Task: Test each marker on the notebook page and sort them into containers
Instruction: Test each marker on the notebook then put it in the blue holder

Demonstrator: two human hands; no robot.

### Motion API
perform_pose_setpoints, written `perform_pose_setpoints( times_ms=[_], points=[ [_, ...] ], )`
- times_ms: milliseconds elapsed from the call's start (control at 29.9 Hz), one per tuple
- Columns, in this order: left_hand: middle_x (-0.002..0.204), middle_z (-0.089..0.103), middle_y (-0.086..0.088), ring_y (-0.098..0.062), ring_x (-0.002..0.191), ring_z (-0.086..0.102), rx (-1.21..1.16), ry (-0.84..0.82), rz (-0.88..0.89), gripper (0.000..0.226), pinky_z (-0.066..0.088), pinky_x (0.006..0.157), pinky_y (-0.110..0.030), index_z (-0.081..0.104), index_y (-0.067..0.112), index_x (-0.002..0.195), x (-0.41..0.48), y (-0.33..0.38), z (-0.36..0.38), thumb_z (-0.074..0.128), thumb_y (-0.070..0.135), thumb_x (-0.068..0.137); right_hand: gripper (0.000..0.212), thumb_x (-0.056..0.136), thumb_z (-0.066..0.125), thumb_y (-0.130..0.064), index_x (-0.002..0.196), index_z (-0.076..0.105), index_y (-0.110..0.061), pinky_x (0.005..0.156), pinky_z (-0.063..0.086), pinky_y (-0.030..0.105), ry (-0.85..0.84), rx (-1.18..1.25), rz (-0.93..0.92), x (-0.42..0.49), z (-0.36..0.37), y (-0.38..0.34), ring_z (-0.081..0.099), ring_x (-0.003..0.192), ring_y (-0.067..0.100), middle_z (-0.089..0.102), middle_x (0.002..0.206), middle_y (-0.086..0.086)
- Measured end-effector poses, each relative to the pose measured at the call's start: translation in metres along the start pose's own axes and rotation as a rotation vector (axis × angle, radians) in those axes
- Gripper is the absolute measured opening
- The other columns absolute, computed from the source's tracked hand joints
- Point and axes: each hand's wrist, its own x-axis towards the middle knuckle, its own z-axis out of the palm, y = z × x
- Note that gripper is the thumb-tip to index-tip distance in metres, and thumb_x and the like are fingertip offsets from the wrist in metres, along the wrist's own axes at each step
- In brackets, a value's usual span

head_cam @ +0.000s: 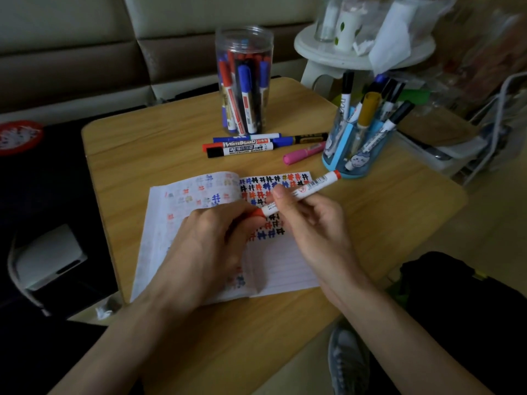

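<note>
An open notebook (285, 269) lies on the wooden table (159, 138), its right page full of red, blue and black test marks. Above it I hold a red whiteboard marker (313, 187) in both hands. My right hand (310, 220) grips its white barrel. My left hand (211, 240) pinches the red cap at the marker's lower end. Several loose markers (245, 146) and a pink marker (303, 153) lie behind the notebook. A clear jar (245, 81) and a blue holder (356, 143) both stand full of markers.
A white round stool (359, 52) with cups and paper stands behind the table's far right corner. A sofa runs along the back. Dark bags sit on the left, and a wire rack stands at the right.
</note>
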Motion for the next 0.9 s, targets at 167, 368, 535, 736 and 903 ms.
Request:
perform_pose_setpoints(
  times_ms=[167,368,535,736,903],
  points=[
    [0.1,0.071,0.008,-0.01,0.089,0.06,0.164,0.022,0.067,0.015,0.047,0.071,-0.025,0.065,0.024,0.112,0.002,-0.004,0.002,0.058,0.032,0.102,0.037,0.096,0.071,-0.026,0.091,0.065,0.01,0.055,0.04,0.016,0.042,0.12,0.091,-0.002,0.001,0.005,0.047,0.058,0.005,0.049,0.072,0.012],
    [0.105,0.069,0.0,-0.022,0.09,0.066,0.215,-0.066,0.111,0.039,0.055,0.071,-0.044,0.061,0.019,0.115,0.0,0.003,0.006,0.033,0.045,0.103,0.046,0.099,0.066,-0.033,0.087,0.062,0.011,0.058,0.043,0.022,0.119,0.074,0.056,-0.001,0.006,0.005,0.052,0.063,0.011,0.055,0.07,0.009],
    [0.09,0.067,0.01,-0.012,0.077,0.062,0.129,-0.024,0.1,0.029,0.048,0.067,-0.033,0.06,0.024,0.103,0.001,-0.002,0.005,0.036,0.042,0.107,0.038,0.102,0.061,-0.034,0.075,0.061,-0.007,0.053,0.039,0.016,0.06,0.055,0.121,0.001,0.005,-0.001,0.046,0.055,0.003,0.05,0.06,-0.003],
    [0.074,0.064,0.011,-0.011,0.068,0.06,-0.013,-0.065,0.008,0.032,0.042,0.061,-0.02,0.062,0.023,0.092,0.001,-0.002,0.002,0.04,0.044,0.102,0.05,0.101,0.062,-0.035,0.083,0.06,0.012,0.057,0.04,0.02,0.027,0.031,0.093,-0.001,0.002,-0.002,0.049,0.059,0.006,0.053,0.065,0.002],
    [0.07,0.064,0.007,-0.011,0.068,0.06,-0.065,-0.102,-0.014,0.038,0.042,0.059,-0.02,0.064,0.019,0.089,0.003,-0.001,-0.003,0.041,0.044,0.105,0.035,0.101,0.062,-0.033,0.076,0.065,-0.008,0.058,0.041,0.018,0.01,0.032,0.085,-0.001,0.0,-0.005,0.049,0.06,0.005,0.053,0.064,-0.001]
  ],
)
